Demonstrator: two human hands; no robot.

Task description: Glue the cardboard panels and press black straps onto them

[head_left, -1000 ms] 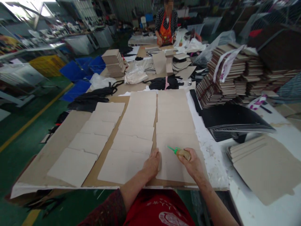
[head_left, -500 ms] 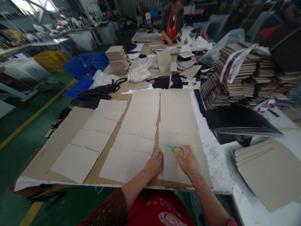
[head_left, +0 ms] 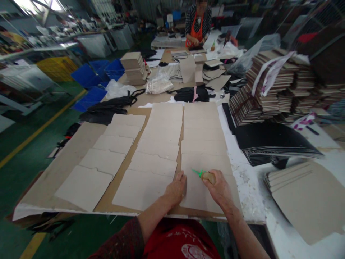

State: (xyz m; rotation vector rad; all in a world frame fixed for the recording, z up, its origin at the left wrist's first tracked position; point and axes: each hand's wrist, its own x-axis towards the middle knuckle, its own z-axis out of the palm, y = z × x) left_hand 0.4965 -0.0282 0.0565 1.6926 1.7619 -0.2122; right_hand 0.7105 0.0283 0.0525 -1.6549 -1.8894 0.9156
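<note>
My right hand (head_left: 219,189) is wrapped round a brownish squeeze bottle (head_left: 209,177) with a thin green nozzle. The bottle is tilted, its nozzle pointing left just over a beige cardboard sheet (head_left: 201,194) at the near end of the right-hand row. At that sheet's left edge rests my left hand (head_left: 176,187), its fingers bent and close together. Whatever lies under those fingers is hidden. Overlapping cardboard sheets make up the middle row (head_left: 145,189) and the left row (head_left: 83,187), several with a notched edge.
Right of the rows lie a stack of black sheets (head_left: 275,140) and loose cardboard sheets (head_left: 309,201). Tall tied cardboard stacks (head_left: 272,79) stand behind them. Black fabric pieces (head_left: 105,111) and a plastic bag (head_left: 159,82) lie farther back. A co-worker (head_left: 198,27) in an orange apron works beyond.
My right hand and the squeeze bottle have shifted slightly right and toward me. My left hand stays at the sheet's edge. The co-worker's hands have moved closer together.
</note>
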